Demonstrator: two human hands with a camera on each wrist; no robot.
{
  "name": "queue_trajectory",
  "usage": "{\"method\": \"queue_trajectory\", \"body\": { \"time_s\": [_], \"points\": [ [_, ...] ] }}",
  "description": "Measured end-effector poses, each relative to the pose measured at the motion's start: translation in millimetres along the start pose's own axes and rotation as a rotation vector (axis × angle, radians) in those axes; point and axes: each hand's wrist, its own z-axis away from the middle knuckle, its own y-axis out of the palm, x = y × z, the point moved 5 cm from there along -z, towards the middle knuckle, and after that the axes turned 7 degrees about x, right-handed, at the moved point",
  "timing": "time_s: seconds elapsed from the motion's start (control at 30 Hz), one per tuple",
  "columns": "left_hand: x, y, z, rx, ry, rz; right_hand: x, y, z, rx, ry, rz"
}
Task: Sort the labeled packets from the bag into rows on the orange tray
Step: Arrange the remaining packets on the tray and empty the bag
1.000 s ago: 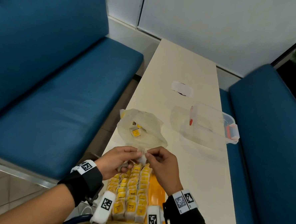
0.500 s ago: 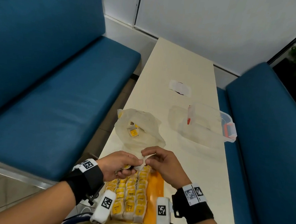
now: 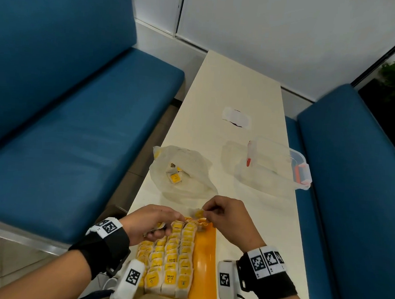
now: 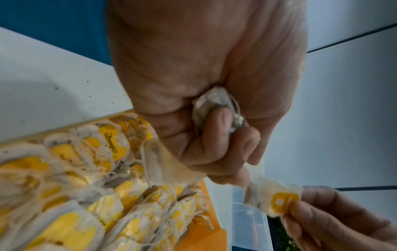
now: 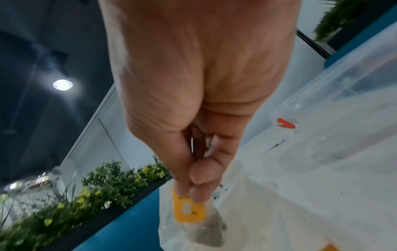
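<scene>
The orange tray (image 3: 204, 260) lies at the table's near edge, with three rows of white packets with yellow labels (image 3: 171, 261) on its left part. My right hand (image 3: 213, 211) pinches one labeled packet (image 3: 197, 213) (image 5: 189, 210) by its yellow tag, just above the tray's far end. My left hand (image 3: 158, 227) is curled round several bunched packets (image 4: 217, 108) over the tray's far left corner. The translucent plastic bag (image 3: 181, 171) lies beyond the tray with a few packets (image 3: 175, 177) inside.
A clear plastic box with orange clasps (image 3: 281, 163) stands to the right of the bag. A white paper slip (image 3: 236, 117) lies farther up the table. Blue benches (image 3: 65, 141) flank the narrow cream table (image 3: 237, 82).
The hands have drawn apart: the right hand now holds a single packet on its own, while the left hand has dropped toward the tray's far left corner with its bunch.
</scene>
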Motion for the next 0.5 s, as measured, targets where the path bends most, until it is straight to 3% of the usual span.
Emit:
{"method": "queue_trajectory", "body": {
  "time_s": [0.13, 0.33, 0.5],
  "points": [
    [1, -5, 1, -0.016, 0.006, 0.052, -3, -1, 7, 0.078, 0.023, 0.301],
    [4, -8, -4, -0.085, 0.005, 0.088, -30, 19, 4, 0.243, 0.133, 0.482],
    [9, -8, -9, -0.128, -0.034, 0.044, -55, 34, -4, 0.145, 0.135, 0.537]
  ]
}}
